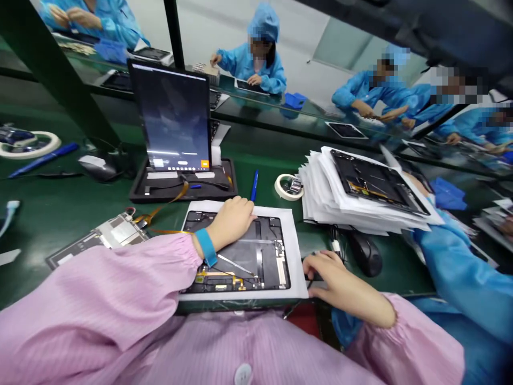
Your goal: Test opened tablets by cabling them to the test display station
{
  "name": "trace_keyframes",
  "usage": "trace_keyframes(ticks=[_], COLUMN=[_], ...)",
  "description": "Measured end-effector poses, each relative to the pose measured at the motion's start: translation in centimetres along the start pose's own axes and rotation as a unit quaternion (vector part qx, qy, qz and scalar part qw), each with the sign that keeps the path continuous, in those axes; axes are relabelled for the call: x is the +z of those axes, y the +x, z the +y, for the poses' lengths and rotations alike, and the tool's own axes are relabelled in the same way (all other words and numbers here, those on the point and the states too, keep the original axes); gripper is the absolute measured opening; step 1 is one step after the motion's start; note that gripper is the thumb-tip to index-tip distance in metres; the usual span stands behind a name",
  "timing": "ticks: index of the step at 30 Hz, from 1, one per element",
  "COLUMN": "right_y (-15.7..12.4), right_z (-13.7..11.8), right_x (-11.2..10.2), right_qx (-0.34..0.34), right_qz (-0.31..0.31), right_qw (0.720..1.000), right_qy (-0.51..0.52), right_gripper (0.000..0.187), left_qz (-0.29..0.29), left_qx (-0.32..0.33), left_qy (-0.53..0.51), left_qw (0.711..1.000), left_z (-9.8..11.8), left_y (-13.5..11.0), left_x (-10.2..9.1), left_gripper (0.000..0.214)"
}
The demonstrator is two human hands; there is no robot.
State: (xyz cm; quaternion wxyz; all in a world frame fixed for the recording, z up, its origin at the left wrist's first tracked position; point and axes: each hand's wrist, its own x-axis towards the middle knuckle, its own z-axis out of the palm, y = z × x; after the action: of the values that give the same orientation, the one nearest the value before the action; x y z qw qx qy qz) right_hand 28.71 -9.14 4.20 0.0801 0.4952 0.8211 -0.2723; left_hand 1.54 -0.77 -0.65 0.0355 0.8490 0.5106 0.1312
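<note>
An opened tablet housing (240, 256) lies on a white sheet (298, 256) in front of me, with its dark inner parts and orange flex cables showing. My left hand (232, 222), with a blue band at the wrist, is over the tablet's upper middle. Its fingers are curled, and what they hold, if anything, is hidden. Just off the sheet's right edge is my right hand (334, 275), fingers bent and thumb apart. Something thin and dark shows between them, too unclear to name. Orange flex cable (176, 198) runs from the tablet area towards a screen (176, 117) standing upright in a black tray.
Left lies a detached screen panel with a circuit board (120, 230). A blue pen (254, 185) and tape roll (288, 187) sit behind the tablet. Right are a tall paper stack (328, 203) bearing another tablet housing, a black mouse (364, 254), and a co-worker's blue sleeve (452, 256).
</note>
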Motion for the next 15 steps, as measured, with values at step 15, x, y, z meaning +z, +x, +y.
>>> trace_keyframes(ticks=[15], right_y=[-2.0], right_z=[-2.3], right_x=[0.2], right_qx=[-0.120], right_qz=[-0.043], right_qw=[0.983], right_qy=[0.131], right_gripper=[0.013], left_qz=[-0.030], left_qx=[-0.054], left_qy=[-0.143], left_qw=[0.988], left_z=[-1.4], left_y=[0.4], left_x=[-0.5], left_gripper=[0.028])
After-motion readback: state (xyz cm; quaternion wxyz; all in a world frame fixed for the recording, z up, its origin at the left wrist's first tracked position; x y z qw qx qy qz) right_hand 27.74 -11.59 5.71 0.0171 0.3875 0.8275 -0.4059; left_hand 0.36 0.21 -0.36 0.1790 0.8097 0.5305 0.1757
